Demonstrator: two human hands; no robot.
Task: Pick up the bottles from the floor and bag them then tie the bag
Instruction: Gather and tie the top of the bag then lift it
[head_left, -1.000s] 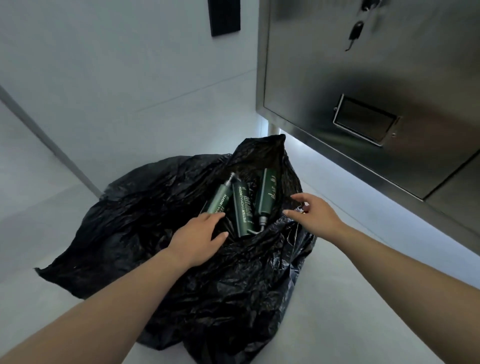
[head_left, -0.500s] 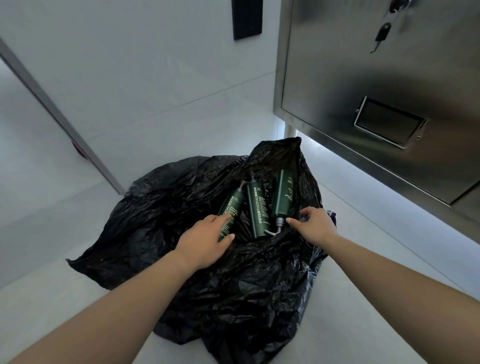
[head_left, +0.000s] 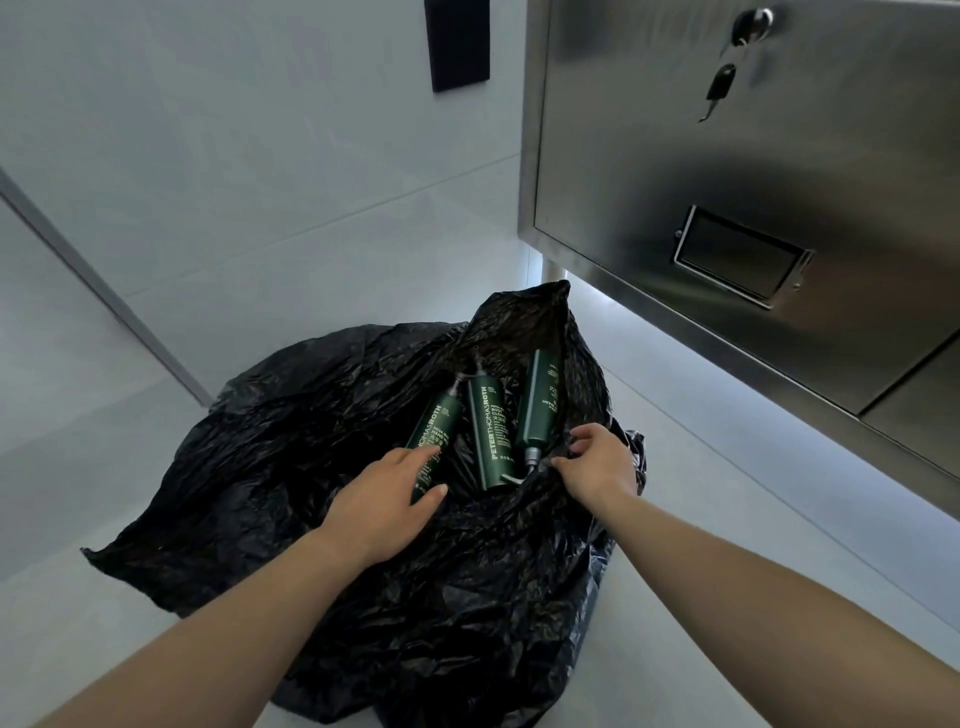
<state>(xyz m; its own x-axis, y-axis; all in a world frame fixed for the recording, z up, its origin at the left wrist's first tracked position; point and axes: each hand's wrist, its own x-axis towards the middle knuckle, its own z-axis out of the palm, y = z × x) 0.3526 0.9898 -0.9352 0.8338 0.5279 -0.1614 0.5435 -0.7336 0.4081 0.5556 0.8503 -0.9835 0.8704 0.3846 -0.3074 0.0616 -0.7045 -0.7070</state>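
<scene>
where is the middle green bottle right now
Head view, mid-frame: the middle bottle lies inside the open black bag, between the left bottle, which the left hand touches, and the right bottle.

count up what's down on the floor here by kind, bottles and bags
green bottles: 3
black bag: 1
total: 4
</scene>
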